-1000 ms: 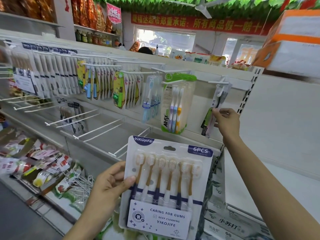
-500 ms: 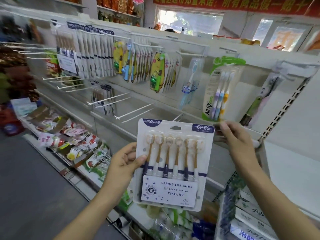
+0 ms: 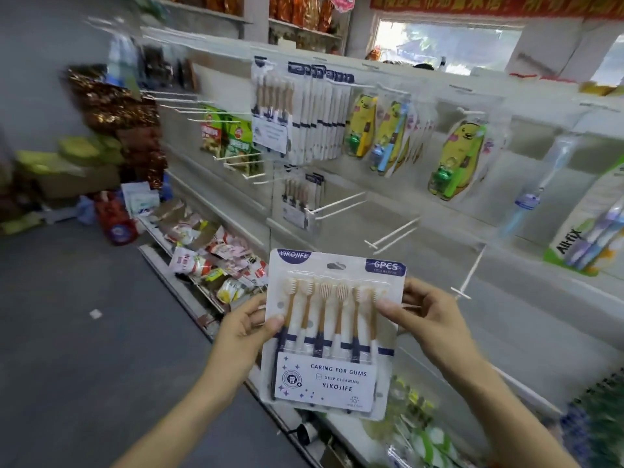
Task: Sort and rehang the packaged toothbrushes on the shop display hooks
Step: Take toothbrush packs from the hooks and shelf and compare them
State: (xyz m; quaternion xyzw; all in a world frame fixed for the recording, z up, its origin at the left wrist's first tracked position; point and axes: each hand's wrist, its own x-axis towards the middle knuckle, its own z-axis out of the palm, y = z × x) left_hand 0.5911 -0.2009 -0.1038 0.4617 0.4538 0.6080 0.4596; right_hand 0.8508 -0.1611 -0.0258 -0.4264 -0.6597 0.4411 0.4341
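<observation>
Six-brush toothbrush pack [image 3: 332, 332], upright, label facing viewer, held w/ both hands in front of display rack [image 3: 526, 298], below the bare hooks [image 3: 393, 235]. Left hand [image 3: 244, 327] grips pack's left edge, thumb on front; right hand [image 3: 429, 315] grips right edge, thumb across brush heads. Matching packs [image 3: 304, 109] hang on upper row, top left; yellow kids' brush packs [image 3: 456, 160] to their right. Bkgd blurred.
</observation>
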